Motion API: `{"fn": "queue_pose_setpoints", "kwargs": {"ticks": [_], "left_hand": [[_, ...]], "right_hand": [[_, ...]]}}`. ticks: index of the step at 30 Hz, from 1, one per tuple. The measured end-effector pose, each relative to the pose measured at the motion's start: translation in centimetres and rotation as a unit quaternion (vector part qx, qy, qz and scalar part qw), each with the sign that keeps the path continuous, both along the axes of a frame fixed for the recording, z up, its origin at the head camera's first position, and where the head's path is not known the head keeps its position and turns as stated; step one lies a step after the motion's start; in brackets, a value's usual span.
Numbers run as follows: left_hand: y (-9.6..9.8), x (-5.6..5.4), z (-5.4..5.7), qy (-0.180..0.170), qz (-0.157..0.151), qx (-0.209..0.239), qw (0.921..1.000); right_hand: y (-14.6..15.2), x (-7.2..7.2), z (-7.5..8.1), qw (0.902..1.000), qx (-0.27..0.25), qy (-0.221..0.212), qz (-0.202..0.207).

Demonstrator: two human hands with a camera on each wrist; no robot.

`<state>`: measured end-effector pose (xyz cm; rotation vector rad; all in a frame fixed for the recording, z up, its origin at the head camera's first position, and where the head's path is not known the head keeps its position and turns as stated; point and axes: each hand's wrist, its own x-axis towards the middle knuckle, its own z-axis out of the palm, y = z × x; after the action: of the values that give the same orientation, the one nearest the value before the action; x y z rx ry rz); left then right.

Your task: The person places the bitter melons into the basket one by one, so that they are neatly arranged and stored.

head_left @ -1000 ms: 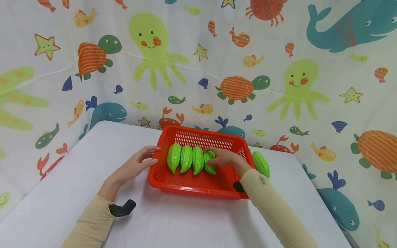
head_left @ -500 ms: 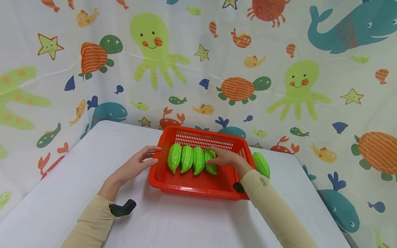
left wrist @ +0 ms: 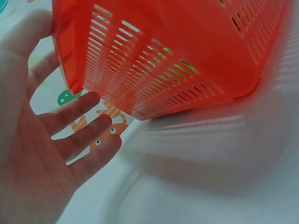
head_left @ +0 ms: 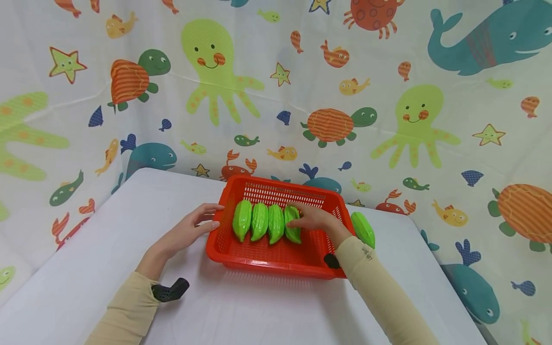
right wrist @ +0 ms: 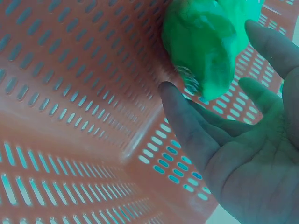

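A red perforated plastic basket [head_left: 271, 266] stands on the table, holding a side-by-side row of several glossy green ridged bitter melons [head_left: 259, 221]. At its left rim rests my left hand [head_left: 189, 231], fingers relaxed and spread; in the left wrist view, the hand [left wrist: 60, 149] has its thumb at the rim and its fingers beside the outer wall. My right hand [head_left: 312, 218] reaches inside over the rightmost bitter melon [head_left: 293, 233], partly covering it. From the right wrist view, the loosely bent hand [right wrist: 252, 158] has its fingers spread beside the green end of a melon [right wrist: 201, 56].
Another green bitter melon [head_left: 363, 229] lies on the white tabletop [head_left: 241, 311], just outside the basket's right wall and beside my right sleeve. A curtain [head_left: 276, 96] printed with sea animals hangs behind the table. Black camera mounts [head_left: 170, 290] sit at my wrists.
Almost nothing differs: both hands keep their places, the right fingers shift very slightly over the rightmost bitter melon. The basket and melons stay put.
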<state>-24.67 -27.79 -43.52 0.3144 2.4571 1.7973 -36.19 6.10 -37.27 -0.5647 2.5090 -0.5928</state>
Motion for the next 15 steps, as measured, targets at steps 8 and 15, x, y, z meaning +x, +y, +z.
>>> {"fn": "queue_pose_setpoints", "kwargs": {"ticks": [8, 15], "left_hand": [[0.2, 0.0, 0.0, 0.0, -0.004, -0.001, 1.0], [0.0, 0.0, 0.0, -0.001, -0.003, 0.001, 1.0]], "right_hand": [[0.7, 0.5, 1.2, 0.9989, 0.018, 0.043, -0.009], [1.6, 0.7, 3.2, 0.9956, 0.018, 0.087, -0.029]]}}
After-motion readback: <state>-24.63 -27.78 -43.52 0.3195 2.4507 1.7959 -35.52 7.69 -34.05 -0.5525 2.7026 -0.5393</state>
